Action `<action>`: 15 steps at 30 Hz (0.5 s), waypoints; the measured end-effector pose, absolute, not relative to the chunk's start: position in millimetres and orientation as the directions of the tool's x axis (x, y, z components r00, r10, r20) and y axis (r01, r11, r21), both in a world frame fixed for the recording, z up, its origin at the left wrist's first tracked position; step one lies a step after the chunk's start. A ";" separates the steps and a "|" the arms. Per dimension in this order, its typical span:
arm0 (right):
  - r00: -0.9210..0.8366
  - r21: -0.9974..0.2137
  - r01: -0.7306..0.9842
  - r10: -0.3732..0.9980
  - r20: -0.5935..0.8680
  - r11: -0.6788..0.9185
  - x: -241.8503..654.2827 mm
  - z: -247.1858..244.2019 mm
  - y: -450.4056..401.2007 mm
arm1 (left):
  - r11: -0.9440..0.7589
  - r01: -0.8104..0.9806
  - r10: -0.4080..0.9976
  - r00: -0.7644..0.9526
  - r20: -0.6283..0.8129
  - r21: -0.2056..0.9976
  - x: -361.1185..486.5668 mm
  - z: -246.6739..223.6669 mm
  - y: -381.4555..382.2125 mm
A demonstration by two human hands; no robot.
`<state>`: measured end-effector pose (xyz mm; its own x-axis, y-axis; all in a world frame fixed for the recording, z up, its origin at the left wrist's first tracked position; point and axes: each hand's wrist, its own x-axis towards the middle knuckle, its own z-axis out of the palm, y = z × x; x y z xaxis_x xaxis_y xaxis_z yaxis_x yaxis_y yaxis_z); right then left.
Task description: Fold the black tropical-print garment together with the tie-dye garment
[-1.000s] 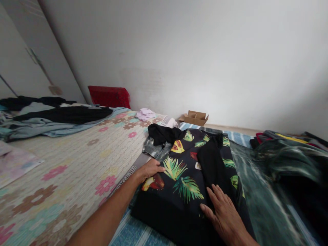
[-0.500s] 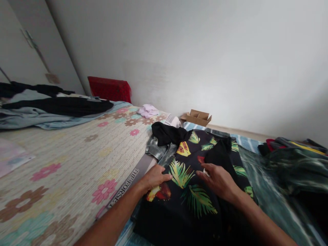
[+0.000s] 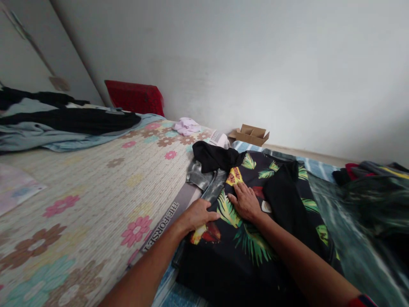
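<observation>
A black shirt (image 3: 255,251) printed with green leaves and fruit lies spread in front of me. Its right sleeve (image 3: 281,192) is folded inward across the body, while the other black sleeve (image 3: 212,157) sticks out to the left. My left hand (image 3: 198,216) rests at the shirt's left edge, thumb stretched over the print and apart from the fingers, which are partly hidden. Flat on the shirt's middle lies my right hand (image 3: 245,201), fingers extended beside the yellow fruit print. Under the shirt's left side, grey denim-like cloth (image 3: 200,175) shows.
A floral bedspread (image 3: 96,192) covers the left side, with heaped clothes (image 3: 70,128) at its far end. A pink cloth (image 3: 187,126) and an open cardboard box (image 3: 252,135) are near the wall. Folded clothes (image 3: 377,172) are stacked at right, and a red case (image 3: 136,98) stands behind.
My right hand has come down and moved left, from over the folded sleeve to flat on the shirt's middle. My left hand stays near the left edge. The view has shifted slightly.
</observation>
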<state>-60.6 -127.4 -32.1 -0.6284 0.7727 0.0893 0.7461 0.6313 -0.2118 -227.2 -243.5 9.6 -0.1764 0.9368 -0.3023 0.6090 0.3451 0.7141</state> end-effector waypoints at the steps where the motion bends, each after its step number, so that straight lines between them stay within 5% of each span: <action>1: -0.632 -0.204 0.746 0.771 0.085 0.634 -59.8 -32.2 -126.3 | 0.336 0.622 0.940 -0.170 -0.297 0.707 -227.3 8.8 -242.8; 15: -0.648 -0.167 0.749 0.761 0.018 0.642 -57.7 -34.8 -122.3 | 0.393 0.487 0.916 -0.133 -0.379 0.780 -231.9 16.1 -255.1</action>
<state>-57.7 -122.3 -34.8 -0.6483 0.7611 0.0176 0.7486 0.6415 -0.1673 -231.9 -255.1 16.1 -0.1330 0.9159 -0.3788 0.4873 0.3933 0.7797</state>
